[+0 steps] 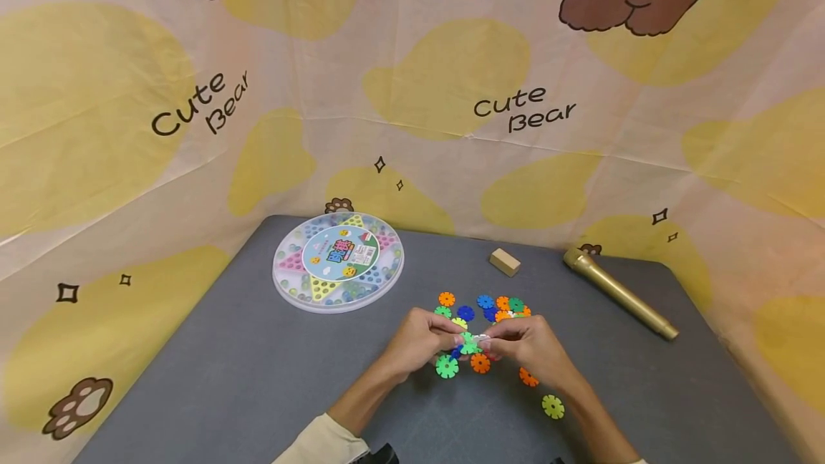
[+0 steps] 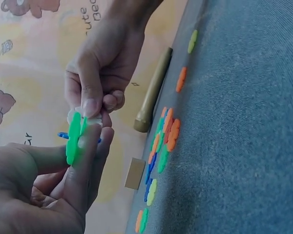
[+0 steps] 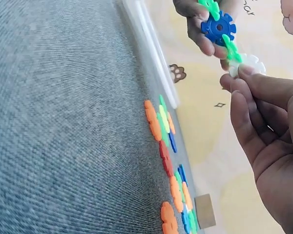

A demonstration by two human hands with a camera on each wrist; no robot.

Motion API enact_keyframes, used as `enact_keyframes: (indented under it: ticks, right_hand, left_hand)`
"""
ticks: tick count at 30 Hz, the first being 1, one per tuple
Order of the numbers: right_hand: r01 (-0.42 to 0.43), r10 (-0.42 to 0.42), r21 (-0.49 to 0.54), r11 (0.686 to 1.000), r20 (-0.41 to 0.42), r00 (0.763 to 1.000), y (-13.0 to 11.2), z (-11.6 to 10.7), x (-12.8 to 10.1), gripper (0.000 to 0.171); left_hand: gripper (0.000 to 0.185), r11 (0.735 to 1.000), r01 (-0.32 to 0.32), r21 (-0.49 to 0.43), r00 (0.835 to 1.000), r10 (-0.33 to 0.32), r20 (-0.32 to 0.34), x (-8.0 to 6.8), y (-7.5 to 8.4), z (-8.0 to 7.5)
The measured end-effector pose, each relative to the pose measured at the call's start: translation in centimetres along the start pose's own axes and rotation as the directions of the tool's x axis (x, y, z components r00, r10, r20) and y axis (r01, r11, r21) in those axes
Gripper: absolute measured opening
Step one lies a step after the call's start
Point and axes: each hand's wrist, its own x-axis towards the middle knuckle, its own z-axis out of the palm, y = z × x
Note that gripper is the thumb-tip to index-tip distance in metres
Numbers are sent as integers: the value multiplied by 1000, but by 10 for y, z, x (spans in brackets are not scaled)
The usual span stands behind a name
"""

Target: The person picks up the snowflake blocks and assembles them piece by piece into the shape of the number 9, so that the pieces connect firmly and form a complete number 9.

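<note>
Pinching a white disc [image 3: 248,65], right hand [image 1: 531,349] meets left hand's [image 1: 419,342] green-blue cluster [image 3: 219,27]; misaligned slots may slip apart.

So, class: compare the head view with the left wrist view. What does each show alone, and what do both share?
Only the head view shows the round marble game board and the whole grey table. Only the left wrist view shows, close up, the left hand pinching a green disc edge-on. Both show the right hand, the gold microphone, the wooden block and loose discs.
</note>
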Motion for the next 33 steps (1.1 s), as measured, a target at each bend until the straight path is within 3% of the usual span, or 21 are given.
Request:
enact_keyframes:
  ticks: [15, 21, 27, 33]
  right_hand:
    - [-35, 42, -115, 993, 59, 997, 7, -10, 1, 8]
    - [-33, 43, -125, 992, 79, 996, 6, -8, 1, 9]
    - [-55, 64, -95, 994, 96, 993, 4, -4, 1, 10]
    - [-99, 111, -116, 988, 99, 989, 3, -10, -2, 17]
  left_hand:
    - [17, 999, 46, 8, 994, -47, 97, -2, 1, 5]
    - [20, 997, -20, 75, 994, 11, 111, -3, 3, 8]
    - [23, 982, -109, 153, 993, 100, 71, -2, 1, 12]
    - [14, 971, -121, 205, 992, 113, 47, -2, 1, 10]
